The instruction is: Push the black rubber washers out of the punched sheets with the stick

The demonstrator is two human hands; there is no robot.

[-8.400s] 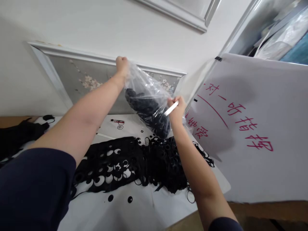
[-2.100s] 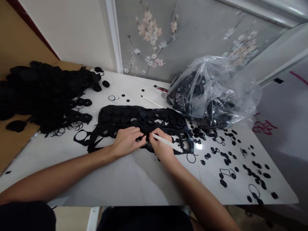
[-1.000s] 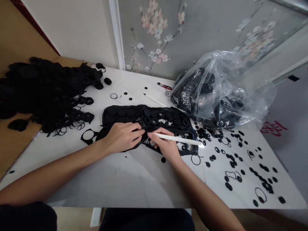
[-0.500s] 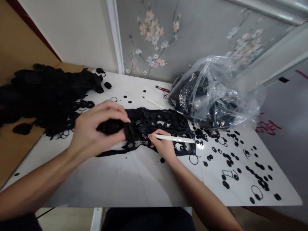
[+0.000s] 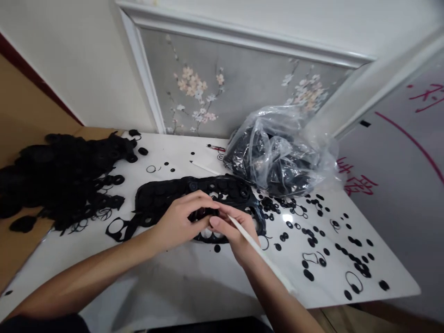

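My left hand (image 5: 180, 219) is curled closed over a black rubber sheet (image 5: 152, 196) full of round parts and holes. Its fingertips meet those of my right hand (image 5: 239, 229), and whatever is pinched there is hidden behind the fingers. A white pencil-like stick (image 5: 258, 249) rests in my closed right hand, slanting down toward the right forearm. Under both hands, the rubber sheet lies flat on the white table (image 5: 166, 282). A loose black ring-shaped strip (image 5: 116, 227) sticks out at its left end.
A dark heap of black rubber pieces (image 5: 62, 175) sits at the left, partly on cardboard (image 5: 21, 249). Behind the sheet stands a clear plastic bag (image 5: 277, 152) with black contents. Small black discs (image 5: 308, 275) are scattered at the right. Another white pencil (image 5: 204, 167) lies near the back.
My left hand has moved right and down to meet my right hand. The stick in my right hand has swung to point down toward the forearm. The camera view has shifted.
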